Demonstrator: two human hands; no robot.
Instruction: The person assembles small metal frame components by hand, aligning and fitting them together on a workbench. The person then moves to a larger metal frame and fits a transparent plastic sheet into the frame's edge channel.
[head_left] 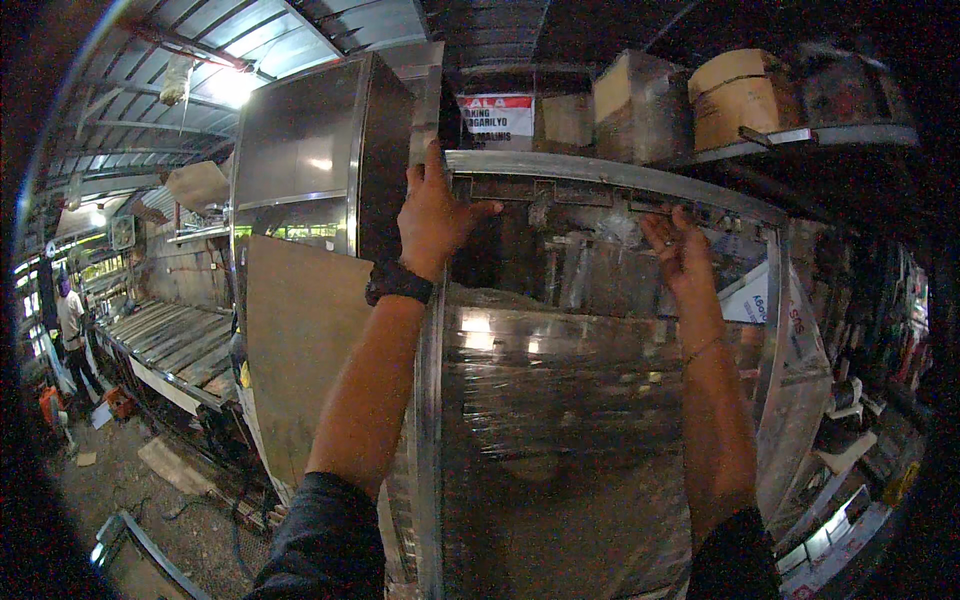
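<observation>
A tall metal frame [430, 480] stands upright in front of me, with a top rail [620, 175] along its upper edge. My left hand [430, 220] rests at its upper left corner, fingers up along the upright and thumb stretched out to the right. Just below the top rail, my right hand [682, 255] is raised with its fingers apart and slightly bent, close to a dark strip with rectangular outlines. I see nothing held in either hand. Behind the frame is a bulky thing wrapped in shiny clear plastic [560, 370].
A stainless steel cabinet [300, 140] with a brown board [305, 350] against it stands to the left. Cardboard boxes [745, 95] sit on a high shelf [800, 142]. Far left, a person [70, 320] stands near a slatted bench [165, 335]. Clutter lines the right side.
</observation>
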